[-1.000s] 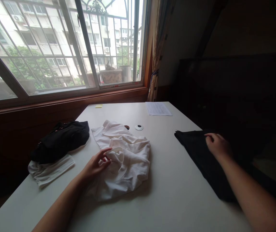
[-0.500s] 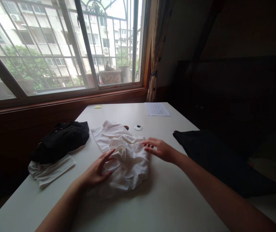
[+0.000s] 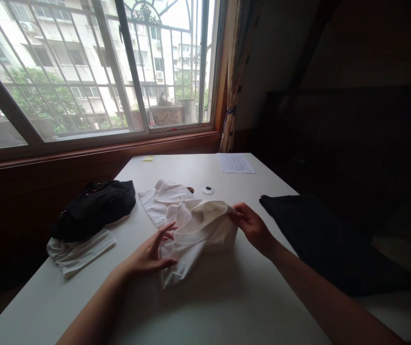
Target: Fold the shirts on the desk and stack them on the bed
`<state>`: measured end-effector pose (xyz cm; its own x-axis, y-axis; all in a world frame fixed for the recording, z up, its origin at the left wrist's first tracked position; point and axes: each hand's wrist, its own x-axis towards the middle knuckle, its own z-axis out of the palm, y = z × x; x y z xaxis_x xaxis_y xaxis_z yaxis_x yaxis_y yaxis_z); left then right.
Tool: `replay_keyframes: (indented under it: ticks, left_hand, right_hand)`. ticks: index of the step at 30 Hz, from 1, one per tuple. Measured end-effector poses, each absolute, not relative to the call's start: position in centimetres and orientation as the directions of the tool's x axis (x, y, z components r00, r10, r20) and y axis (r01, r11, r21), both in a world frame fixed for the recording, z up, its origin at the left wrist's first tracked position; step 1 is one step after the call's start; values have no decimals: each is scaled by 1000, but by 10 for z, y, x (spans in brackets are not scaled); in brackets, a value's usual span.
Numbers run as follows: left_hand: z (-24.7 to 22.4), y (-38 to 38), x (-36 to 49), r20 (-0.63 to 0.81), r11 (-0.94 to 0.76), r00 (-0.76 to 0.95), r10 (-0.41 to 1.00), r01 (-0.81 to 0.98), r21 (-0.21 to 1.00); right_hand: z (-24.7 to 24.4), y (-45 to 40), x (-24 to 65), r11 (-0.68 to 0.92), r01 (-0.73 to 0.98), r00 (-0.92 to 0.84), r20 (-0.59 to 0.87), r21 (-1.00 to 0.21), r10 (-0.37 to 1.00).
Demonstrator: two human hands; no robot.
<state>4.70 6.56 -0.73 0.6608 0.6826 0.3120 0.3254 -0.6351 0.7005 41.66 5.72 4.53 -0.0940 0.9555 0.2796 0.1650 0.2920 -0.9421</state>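
Note:
A crumpled white shirt point(image 3: 186, 258) lies in the middle of the table, its banded opening lifted and gaping toward the right. My right hand point(image 3: 254, 227) pinches the edge of that opening at its right end and holds it above the tabletop. At the shirt's left side, my left hand point(image 3: 153, 254) has its fingers and thumb spread apart. Its fingertips are against or very near the cloth; I cannot tell whether they press on it. Part of the shirt stretches away behind the raised band, in loose folds.
The white table point(image 3: 205, 316) carries a black garment point(image 3: 94, 208) over a pale one point(image 3: 83, 251) at left. Dark folded cloth point(image 3: 320, 244) lies at right. Farther back are a cable-hole cover point(image 3: 208, 190), a paper sheet point(image 3: 236, 163) and a yellow note point(image 3: 148, 158), below a barred window.
My right hand has gripped the shirt's edge and pulled it up and to the right, opening the band. My left hand has shifted slightly right and stays spread.

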Motion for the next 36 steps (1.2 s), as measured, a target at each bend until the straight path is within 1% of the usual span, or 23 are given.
replay_keyframes:
  ticks: [4, 8, 11, 13, 18, 23, 26, 29, 33, 36]
  left_hand:
    - [-2, 64, 55, 256, -691, 718, 648, 411, 595]
    - [2, 58, 70, 287, -772, 741, 607, 465, 433]
    - [1, 52, 80, 292, -815, 764, 575, 506, 282]
    - [2, 48, 85, 289, -836, 785, 548, 503, 218]
    - [6, 45, 92, 340, -872, 804, 488, 468, 146]
    - [0, 50, 92, 364, -870, 800, 477, 487, 71]
    - [-5, 54, 89, 372, -853, 782, 501, 518, 61]
    - [-7, 57, 87, 423, -831, 732, 534, 548, 99]
    - [-6, 61, 79, 522, -815, 643, 560, 541, 208]
    - [-5, 59, 70, 627, -774, 492, 604, 550, 315]
  right_hand:
    - [31, 52, 429, 337, 118, 146, 352, -934, 924]
    - [13, 51, 432, 302, 127, 308, 327, -945, 894]
    - [1, 53, 434, 245, 76, 360, 256, -966, 897]
    - [-5, 55, 437, 214, 32, 382, 210, -976, 900]
    - [-13, 60, 442, 190, -29, 435, 159, -981, 886]
    - [-16, 62, 443, 209, -87, 440, 151, -974, 885]
    - [-17, 62, 443, 225, -98, 452, 158, -969, 878]
    - [-17, 62, 443, 228, -108, 467, 153, -968, 871]
    - [-15, 61, 444, 255, -89, 488, 181, -963, 854]
    - [-13, 60, 445, 287, -22, 482, 242, -958, 842]
